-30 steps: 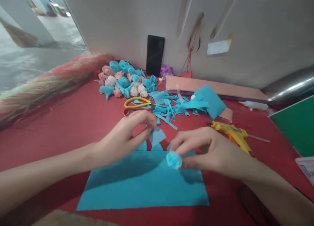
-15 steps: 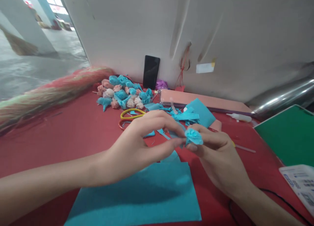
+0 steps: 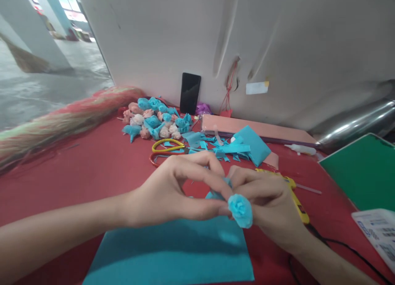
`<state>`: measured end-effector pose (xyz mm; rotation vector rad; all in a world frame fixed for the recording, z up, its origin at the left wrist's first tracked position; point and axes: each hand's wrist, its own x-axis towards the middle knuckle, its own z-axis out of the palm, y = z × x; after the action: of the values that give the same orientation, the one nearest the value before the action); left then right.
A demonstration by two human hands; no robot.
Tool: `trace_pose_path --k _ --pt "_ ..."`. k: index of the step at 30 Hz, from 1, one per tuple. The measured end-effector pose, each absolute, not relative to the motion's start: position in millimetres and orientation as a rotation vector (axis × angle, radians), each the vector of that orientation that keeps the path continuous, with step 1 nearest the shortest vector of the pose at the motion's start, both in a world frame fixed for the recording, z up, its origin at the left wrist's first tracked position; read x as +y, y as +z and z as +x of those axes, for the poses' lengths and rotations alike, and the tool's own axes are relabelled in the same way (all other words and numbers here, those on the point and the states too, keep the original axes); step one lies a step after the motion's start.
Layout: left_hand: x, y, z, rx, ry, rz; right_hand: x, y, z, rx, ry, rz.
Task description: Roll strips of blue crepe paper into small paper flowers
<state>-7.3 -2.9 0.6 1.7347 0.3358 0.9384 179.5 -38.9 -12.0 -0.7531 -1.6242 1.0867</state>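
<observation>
Left to right. Straw bundle (image 3: 61, 116) lies along the tabletop (image 3: 77, 174) edge, well to the left of our hands. Ahead of our left hand (image 3: 173, 190): a pile of paper flowers (image 3: 152, 121) in blue, pink and white, then, nearer, the scissors (image 3: 175, 148), handles toward the left. Phone (image 3: 190, 93) leans on the wall beyond.

Left hand is narrow: thumb and forefinger pinched at the left edge of the blue flower (image 3: 240, 210), which sits between both hands. Below them, a flat blue sheet (image 3: 173, 252). A loose-looking blue piece (image 3: 216, 195) shows behind the left fingers; can't tell if it's attached to the flower.

Blue scraps (image 3: 222, 149) lie ahead of the hands. Right hand (image 3: 271, 211) is curled in, gripping the flower from behind; exact contact hidden. Glue gun (image 3: 299, 202) lies just right of and partly behind it, cable (image 3: 348, 242) passing behind our right forearm.

Risks, our read: squeezing too hard could crush the thin petals; both hands pulling unevenly could tear or unwind it. Right forearm could snag the cable and drag the gun. If its nozzle is hot, straying knuckles could get burned; can't tell.
</observation>
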Motion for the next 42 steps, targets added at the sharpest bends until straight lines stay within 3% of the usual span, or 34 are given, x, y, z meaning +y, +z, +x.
trace_pose_path --k 20,42 --pt "1 -2 -4 0.191 0.729 1.712 -34 -38 176 -1.268 1.926 -0.511" --pt "6 -13 1 0.089 0.683 1.540 -44 -50 165 -1.148 2.043 -0.680"
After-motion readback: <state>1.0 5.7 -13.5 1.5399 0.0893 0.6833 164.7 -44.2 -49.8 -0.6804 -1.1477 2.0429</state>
